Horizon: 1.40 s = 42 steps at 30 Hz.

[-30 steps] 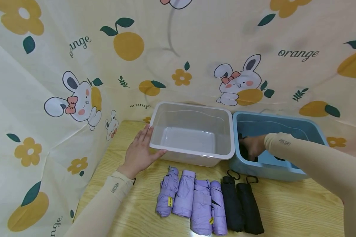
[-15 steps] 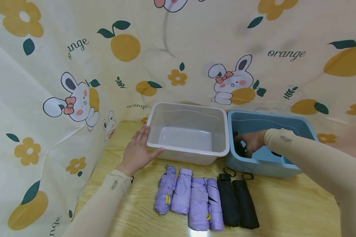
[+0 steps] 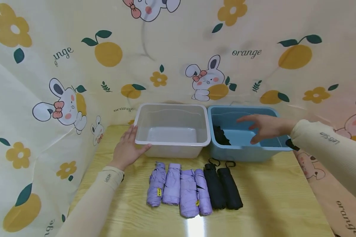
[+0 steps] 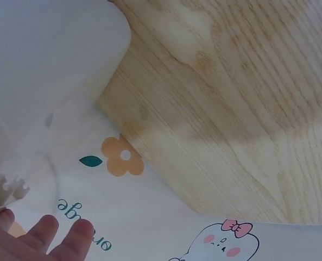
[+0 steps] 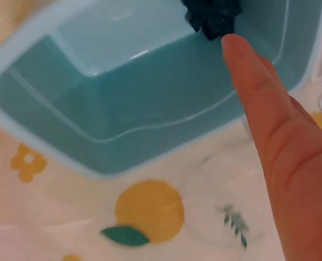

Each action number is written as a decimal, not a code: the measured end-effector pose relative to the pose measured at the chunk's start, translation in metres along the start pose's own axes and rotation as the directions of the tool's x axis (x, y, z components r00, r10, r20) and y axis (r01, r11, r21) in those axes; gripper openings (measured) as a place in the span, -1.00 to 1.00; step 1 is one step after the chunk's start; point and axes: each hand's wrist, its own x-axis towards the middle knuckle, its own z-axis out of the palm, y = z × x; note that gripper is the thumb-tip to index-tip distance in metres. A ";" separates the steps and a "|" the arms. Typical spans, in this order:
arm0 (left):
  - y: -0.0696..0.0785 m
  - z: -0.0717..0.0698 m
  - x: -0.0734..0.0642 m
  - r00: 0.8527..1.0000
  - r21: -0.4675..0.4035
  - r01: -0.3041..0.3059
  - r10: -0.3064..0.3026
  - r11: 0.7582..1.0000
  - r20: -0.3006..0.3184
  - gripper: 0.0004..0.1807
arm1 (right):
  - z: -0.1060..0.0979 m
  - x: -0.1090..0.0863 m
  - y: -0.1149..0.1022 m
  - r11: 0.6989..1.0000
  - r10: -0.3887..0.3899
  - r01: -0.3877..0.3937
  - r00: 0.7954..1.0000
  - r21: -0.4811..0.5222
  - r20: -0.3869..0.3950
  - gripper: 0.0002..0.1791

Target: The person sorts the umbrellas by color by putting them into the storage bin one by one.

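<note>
Past and below the spread right hand (image 3: 265, 126), one black bundle (image 3: 221, 135) lies in the blue bin (image 3: 243, 153), probably done. Right of the left hand (image 3: 126, 149), straight-fingered against the white bin (image 3: 169, 151), four purple umbrellas (image 3: 188, 194) and two black umbrellas (image 3: 215, 187) seem left.

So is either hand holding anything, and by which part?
Nothing's held: the right hand hovers, fingers spread, above the blue bin; the left hand rests against the white bin at its front left corner.
</note>
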 end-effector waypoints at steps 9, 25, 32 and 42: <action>0.001 0.001 0.000 1.000 -0.028 -0.005 0.005 1.000 -0.002 0.21 | 0.047 -0.083 -0.002 0.997 -0.082 0.082 0.994 -0.001 -0.077 0.01; 0.002 -0.001 -0.004 1.000 -0.042 0.002 -0.001 0.999 0.027 0.19 | 0.234 -0.061 0.028 0.994 -0.072 0.086 0.976 0.059 -0.206 0.12; 0.001 -0.003 -0.005 0.999 -0.036 0.014 -0.013 0.999 0.030 0.19 | 0.258 -0.039 0.040 0.995 -0.039 0.060 0.972 0.083 -0.234 0.15; 0.001 0.000 -0.002 0.999 -0.044 0.011 -0.010 0.999 0.042 0.17 | 0.262 -0.018 0.039 1.000 -0.021 0.025 0.973 0.011 -0.229 0.19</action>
